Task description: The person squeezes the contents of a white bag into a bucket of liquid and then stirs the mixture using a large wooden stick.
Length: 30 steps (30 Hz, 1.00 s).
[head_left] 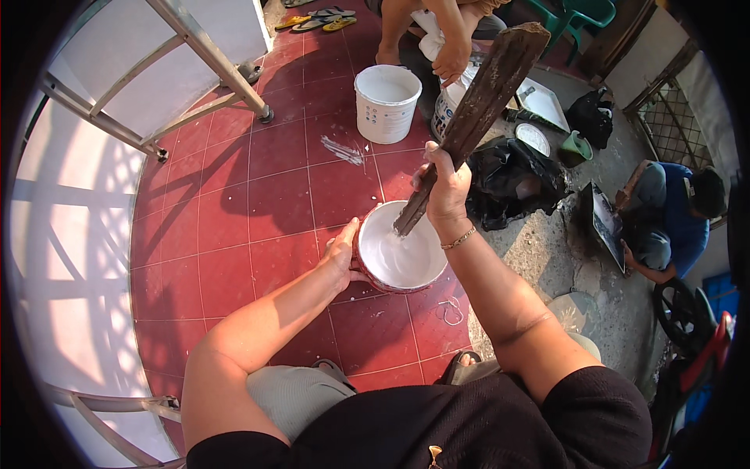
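A round bucket of white paint (383, 262) stands on the red tiles in front of me. My left hand (341, 254) presses against its left outer wall, fingers spread along the side. My right hand (447, 187) is wrapped round a long, rough wooden plank (488, 90). The plank slants from the upper right down into the bucket, and its lower tip dips into the paint, where the surface is swirled.
Beyond stands a larger white bucket (388, 105), near another person's hand (451, 61). Black plastic bags (516, 180), a green scoop-like container (576, 148) and a white tray (542, 104) lie right. A second person (672, 211) crouches far right. A metal frame (211, 66) stands left.
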Motion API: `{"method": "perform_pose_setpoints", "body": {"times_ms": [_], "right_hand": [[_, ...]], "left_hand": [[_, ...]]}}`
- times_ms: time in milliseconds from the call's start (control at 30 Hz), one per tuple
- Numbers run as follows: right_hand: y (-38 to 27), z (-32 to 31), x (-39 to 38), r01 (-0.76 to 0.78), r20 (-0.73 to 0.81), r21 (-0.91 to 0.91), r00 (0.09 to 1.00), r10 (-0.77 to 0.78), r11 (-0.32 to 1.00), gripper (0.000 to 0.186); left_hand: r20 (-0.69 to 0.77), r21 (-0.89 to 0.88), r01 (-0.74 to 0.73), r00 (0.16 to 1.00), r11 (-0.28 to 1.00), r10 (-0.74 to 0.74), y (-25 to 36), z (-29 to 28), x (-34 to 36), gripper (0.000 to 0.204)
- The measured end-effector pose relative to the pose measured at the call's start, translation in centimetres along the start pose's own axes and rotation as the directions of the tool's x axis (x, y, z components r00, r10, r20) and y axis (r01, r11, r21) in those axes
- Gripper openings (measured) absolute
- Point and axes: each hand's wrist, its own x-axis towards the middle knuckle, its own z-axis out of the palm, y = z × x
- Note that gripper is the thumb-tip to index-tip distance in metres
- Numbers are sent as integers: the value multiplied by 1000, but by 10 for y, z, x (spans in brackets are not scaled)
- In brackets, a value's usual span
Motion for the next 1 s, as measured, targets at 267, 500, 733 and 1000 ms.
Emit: {"method": "perform_pose_setpoints", "body": {"times_ms": [267,500,733,1000], "right_hand": [[-7,-11,-42,-212,334,-236,899,284,948,18],[-4,-12,-3,103,189,-227,980,-60,968,26],[-4,-4,-43,-35,473,-225,870,141,974,18],[-2,-11,-15,95,254,-176,966,-48,980,25]], "left_hand": [[-89,-75,18,996,997,-25,0,-1,-4,55],[-53,-8,0,999,1000,-1,2,2,-4,63],[-10,-37,-22,1000,999,22,2,-1,-11,62],[-100,-51,15,995,999,-20,5,6,-8,53]]}}
